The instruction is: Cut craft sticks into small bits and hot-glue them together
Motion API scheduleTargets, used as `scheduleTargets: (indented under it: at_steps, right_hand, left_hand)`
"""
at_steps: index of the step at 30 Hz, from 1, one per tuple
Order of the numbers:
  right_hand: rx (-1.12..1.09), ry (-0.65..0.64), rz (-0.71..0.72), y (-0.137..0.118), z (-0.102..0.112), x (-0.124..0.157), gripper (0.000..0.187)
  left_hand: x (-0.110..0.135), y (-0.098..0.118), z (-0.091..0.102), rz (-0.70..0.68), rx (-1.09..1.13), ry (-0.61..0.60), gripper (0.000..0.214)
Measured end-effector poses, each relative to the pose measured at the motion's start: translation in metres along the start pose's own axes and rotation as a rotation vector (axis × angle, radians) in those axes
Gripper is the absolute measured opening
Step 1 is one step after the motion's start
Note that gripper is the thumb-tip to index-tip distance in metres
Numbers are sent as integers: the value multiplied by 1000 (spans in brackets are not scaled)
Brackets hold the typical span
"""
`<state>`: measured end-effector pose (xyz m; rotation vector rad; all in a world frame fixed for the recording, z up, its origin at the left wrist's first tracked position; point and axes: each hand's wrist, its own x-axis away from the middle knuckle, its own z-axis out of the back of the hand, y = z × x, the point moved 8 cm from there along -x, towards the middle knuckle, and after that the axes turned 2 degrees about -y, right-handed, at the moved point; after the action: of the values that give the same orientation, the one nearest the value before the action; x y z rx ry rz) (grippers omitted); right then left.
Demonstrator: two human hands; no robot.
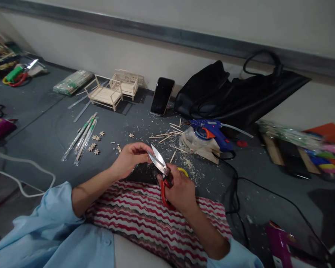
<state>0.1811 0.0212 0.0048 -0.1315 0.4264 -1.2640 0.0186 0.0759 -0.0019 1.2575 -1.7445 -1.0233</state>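
Observation:
My right hand point(181, 188) grips red-handled scissors point(159, 162), their blades parted and pointing up and to the left. Close by the blade tips, my left hand point(128, 160) has its thumb and fingers pinched together; whatever lies between them is too small to make out. Just beyond the left hand are tiny cut wooden pieces point(118, 148) and a small flower-shaped wooden piece point(131, 135). More flower-shaped pieces lie in a group farther left. Several thin wooden sticks point(164, 138) and many pale chips are scattered ahead of the scissors.
A blue glue gun point(212, 132) rests on a clear round container point(185, 139), its black cord trailing right. Miniature wooden furniture point(106, 95), a phone point(162, 96) and a black bag point(212, 93) stand by the wall. Wrapped sticks point(82, 139) lie left; a striped cloth point(145, 212) covers my lap.

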Motion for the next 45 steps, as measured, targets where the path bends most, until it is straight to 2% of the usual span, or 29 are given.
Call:
scheduleTargets:
  at_steps: [8, 11, 18, 26, 33, 39, 45]
  right_hand:
    - [48, -58, -20, 2, -3, 0, 33]
    - [80, -80, -8, 0, -3, 1, 37]
    - [124, -85, -8, -4, -1, -1, 43]
    - [119, -130, -26, -3, -5, 2, 27]
    - [-22, -108, -52, 3, -10, 2, 21]
    - [-171, 7, -152, 22, 0, -2, 21]
    - [-90, 11, -89, 15, 5, -3, 24]
  left_hand:
    - [2, 7, -9, -57, 4, -74, 31]
    - [2, 9, -12, -58, -1, -93, 34]
    - [5, 10, -8, -94, -53, -46, 38]
    - [6, 7, -8, -70, -95, -26, 40]
    - [5, 8, -8, -92, -36, -56, 38]
    - [5, 11, -8, -109, 31, -60, 31]
    - [4, 15, -9, -131, 55, -71, 27]
